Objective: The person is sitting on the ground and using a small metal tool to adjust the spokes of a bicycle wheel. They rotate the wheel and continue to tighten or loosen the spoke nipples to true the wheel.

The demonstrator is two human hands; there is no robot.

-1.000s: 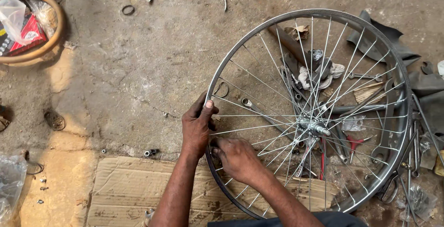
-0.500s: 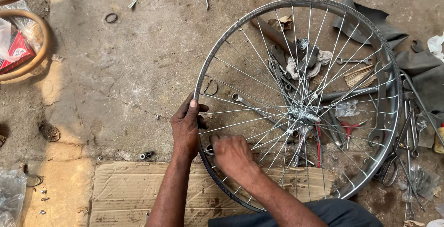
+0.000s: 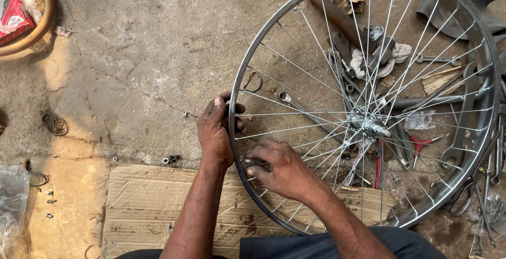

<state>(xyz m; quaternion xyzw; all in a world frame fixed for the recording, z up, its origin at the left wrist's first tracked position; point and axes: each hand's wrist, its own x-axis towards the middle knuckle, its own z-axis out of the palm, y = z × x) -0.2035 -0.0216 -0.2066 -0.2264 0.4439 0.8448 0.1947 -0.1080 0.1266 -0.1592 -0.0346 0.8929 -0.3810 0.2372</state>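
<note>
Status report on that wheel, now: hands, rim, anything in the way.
Left hand gripping the wheel rim from outside. Right hand inside the rim among the spokes, pinching something small, unclear what. Spanners and tools on the floor beneath the wheel.

Daylight is soft and even across most of the frame, with no hard glare. A warmer, brighter patch of sun falls on the ground at the lower left and runs up the left edge, leaving the concrete there yellowish against the cooler grey elsewhere. Shadows are faint and short: the wheel rim casts only a thin dark line on the floor. The spokes catch small bright glints, strongest near the hub. Focus is sharp at centre; the left hand and right hand show crisp detail with little motion blur. The corners look slightly softer, and the rim bows outward toward the right edge from wide-angle distortion.
</note>
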